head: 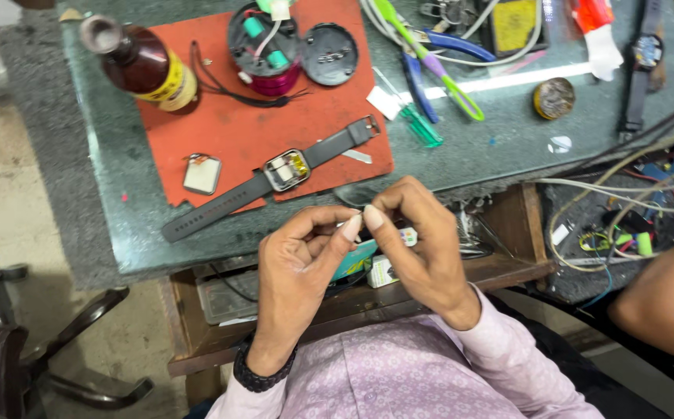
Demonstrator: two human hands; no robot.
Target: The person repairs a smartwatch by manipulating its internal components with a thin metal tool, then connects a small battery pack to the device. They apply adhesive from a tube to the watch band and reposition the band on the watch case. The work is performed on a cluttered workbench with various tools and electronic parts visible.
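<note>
Just below the orange mat point(259, 132) on the grey counter point(500, 140), both hands meet over the counter's near edge. The left hand point(298, 271) and the right hand point(422, 248) have their fingers curled, thumb tips pressed close together, pinching something too small to make out between them. On the mat's near edge lies a smartwatch point(286, 171) with its back open, its dark strap running off the mat to the left and up to the right. Left of the watch, also on the mat, sits a small square screen panel point(201, 174). At the mat's far left corner stands a brown bottle point(141, 64) with a yellow label. At the mat's far edge sits a pink round device point(265, 46) opened up, its dark round lid point(331, 53) just beside it. Right of the mat, off it, lie blue-handled pliers point(422, 70), green tweezers point(430, 58) and a small round tin point(553, 98). Below the mat, under the hands, an open wooden drawer point(508, 268) holds small boxes.
</note>
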